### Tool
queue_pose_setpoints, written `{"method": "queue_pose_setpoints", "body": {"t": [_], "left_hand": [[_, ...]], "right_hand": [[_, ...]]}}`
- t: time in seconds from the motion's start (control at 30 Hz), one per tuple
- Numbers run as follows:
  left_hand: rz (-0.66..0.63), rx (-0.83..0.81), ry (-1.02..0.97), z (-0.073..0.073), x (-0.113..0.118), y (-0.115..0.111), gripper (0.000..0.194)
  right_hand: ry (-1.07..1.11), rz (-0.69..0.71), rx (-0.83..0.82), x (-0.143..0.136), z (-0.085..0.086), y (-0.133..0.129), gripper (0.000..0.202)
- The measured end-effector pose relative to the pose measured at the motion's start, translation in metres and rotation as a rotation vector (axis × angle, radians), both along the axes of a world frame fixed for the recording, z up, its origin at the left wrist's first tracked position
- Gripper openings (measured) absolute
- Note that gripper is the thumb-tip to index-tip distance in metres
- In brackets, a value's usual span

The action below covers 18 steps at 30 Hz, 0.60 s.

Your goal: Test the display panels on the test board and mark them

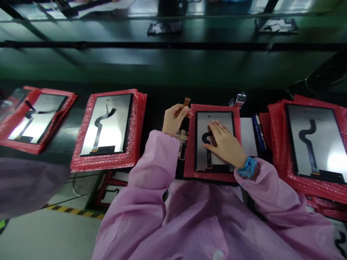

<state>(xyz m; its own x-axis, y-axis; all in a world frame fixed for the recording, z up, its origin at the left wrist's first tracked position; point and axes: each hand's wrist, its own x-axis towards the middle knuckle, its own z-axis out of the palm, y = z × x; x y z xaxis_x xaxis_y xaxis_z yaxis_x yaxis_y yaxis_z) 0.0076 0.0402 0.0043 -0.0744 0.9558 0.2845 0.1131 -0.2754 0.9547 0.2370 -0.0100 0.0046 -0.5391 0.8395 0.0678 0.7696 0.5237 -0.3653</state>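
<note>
Dark bench under both hands, head view. Your left hand pinches a small copper-coloured strip. Your right hand, open, palm down, rests on the display panel, so is nearer. Panel lies right of your left hand, long axis running away from you.

1. Centre of the frame: I see a silver-grey panel with a black border, on red bubble wrap with a bumpy pattern.
2. I read the curved ribbon as black, the small strip to its upper left as orange-brown.
3. Lower centre: I get lilac-pink sleeves, finely striped, and a bright blue wristband.
4. My tabletop shows black.
5. Lower left: I have yellow-and-black striped tape along a pale grey floor.
</note>
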Motion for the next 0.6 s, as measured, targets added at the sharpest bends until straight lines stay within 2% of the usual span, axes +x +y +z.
{"method": "queue_pose_setpoints", "body": {"t": [0.1,0.2,0.3,0.4,0.5,0.57,0.6], "left_hand": [[-0.054,0.026,0.019,0.003,0.0,-0.002,0.045],[-0.045,0.056,0.105,0.005,-0.001,-0.004,0.045],[-0.028,0.076,0.2,0.004,-0.004,-0.003,0.043],[-0.067,0.083,0.233,0.003,-0.006,-0.003,0.032],[-0.103,0.085,0.273,0.004,-0.005,-0.006,0.024],[-0.135,0.085,0.315,0.006,-0.004,-0.008,0.023],[-0.154,0.082,0.34,0.008,-0.003,-0.009,0.022]], "right_hand": [[0.04,0.009,-0.023,-0.004,0.001,-0.004,0.076],[0.126,-0.008,-0.05,-0.008,0.002,-0.008,0.067],[0.315,-0.057,-0.084,-0.011,0.0,-0.01,0.06],[0.663,-0.09,-0.201,-0.015,-0.004,-0.01,0.073],[0.997,-0.127,-0.416,-0.018,-0.008,-0.007,0.097],[1.115,-0.161,-0.515,-0.019,-0.01,-0.005,0.104],[1.143,-0.172,-0.551,-0.019,-0.011,-0.004,0.099]]}}
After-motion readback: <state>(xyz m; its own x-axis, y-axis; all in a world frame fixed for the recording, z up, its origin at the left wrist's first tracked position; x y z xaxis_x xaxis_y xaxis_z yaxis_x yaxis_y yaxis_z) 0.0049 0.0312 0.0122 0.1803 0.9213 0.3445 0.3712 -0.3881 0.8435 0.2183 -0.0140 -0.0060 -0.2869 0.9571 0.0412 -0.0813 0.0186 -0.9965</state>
